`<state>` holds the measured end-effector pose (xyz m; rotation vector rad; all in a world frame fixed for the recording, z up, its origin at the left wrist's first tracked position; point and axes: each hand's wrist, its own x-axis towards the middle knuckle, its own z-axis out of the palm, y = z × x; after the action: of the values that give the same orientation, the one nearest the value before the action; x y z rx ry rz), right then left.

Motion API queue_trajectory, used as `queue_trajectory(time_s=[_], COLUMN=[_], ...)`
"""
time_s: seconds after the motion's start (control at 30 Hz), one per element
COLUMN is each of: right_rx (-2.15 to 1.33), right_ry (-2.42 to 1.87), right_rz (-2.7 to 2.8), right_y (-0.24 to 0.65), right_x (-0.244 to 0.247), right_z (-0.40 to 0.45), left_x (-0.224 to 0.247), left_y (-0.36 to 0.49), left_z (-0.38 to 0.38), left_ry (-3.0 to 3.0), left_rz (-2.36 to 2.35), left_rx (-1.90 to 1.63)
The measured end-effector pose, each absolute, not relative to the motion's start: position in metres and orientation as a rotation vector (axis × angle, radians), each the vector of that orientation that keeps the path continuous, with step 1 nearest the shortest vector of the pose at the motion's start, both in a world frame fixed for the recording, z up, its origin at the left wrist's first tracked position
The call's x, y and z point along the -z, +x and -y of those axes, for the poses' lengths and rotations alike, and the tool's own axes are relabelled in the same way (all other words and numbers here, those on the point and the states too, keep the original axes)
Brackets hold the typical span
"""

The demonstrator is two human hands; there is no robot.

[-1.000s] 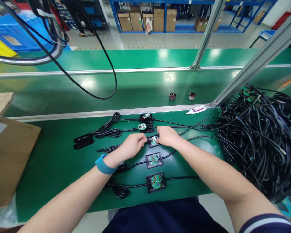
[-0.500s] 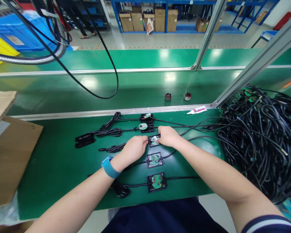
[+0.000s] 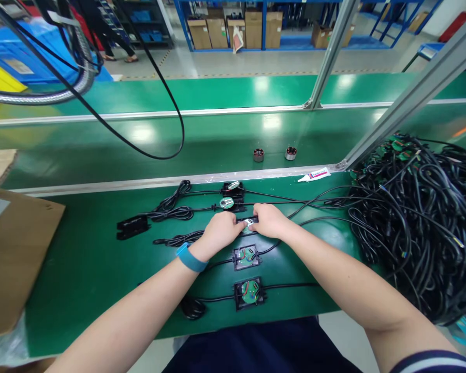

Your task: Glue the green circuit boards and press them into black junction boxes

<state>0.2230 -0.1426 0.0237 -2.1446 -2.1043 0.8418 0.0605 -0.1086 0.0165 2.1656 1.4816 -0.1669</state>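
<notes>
Both hands meet at a black case with a circuit board (image 3: 248, 224), third from the back in a column of such cases. My left hand (image 3: 223, 228) grips its left side, thumb over the board. On its right side my right hand (image 3: 270, 220) is closed, fingertips at the edge. Nearer me lie two open cases with green boards, one small (image 3: 246, 257) and one bigger (image 3: 250, 292). Behind my hands are two more, their round boards (image 3: 227, 202) (image 3: 233, 185) tilted up. Black cables run out from the cases on both sides.
A large heap of black cables (image 3: 419, 223) lies at the right. A white tube (image 3: 314, 175) and two metal rings (image 3: 258, 155) (image 3: 291, 153) are at the back. A cardboard box (image 3: 19, 254) stands left. A black cable loop (image 3: 182, 129) hangs above.
My left hand has moved right, its thumb now over the board. My right hand has hardly moved. The view has shifted slightly.
</notes>
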Motion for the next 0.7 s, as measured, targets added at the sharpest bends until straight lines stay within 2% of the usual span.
queue_trajectory(time_s=[0.37, 0.57, 0.7], right_rx=[-0.761, -0.692, -0.724], right_ry=[-2.122, -2.184, -2.228], right_rz=[2.082, 2.068, 2.021], right_y=[0.219, 0.210, 0.207], right_x=[-0.018, -0.021, -0.023], right_z=[0.150, 0.155, 0.154], left_x=[-0.013, -0.021, -0.022], left_y=[0.068, 0.042, 0.019], left_z=[0.098, 0.095, 0.096], left_ry=[2.229, 1.697, 1.687], left_rz=[-1.502, -1.232, -1.056], left_rx=[0.213, 0.093, -0.018])
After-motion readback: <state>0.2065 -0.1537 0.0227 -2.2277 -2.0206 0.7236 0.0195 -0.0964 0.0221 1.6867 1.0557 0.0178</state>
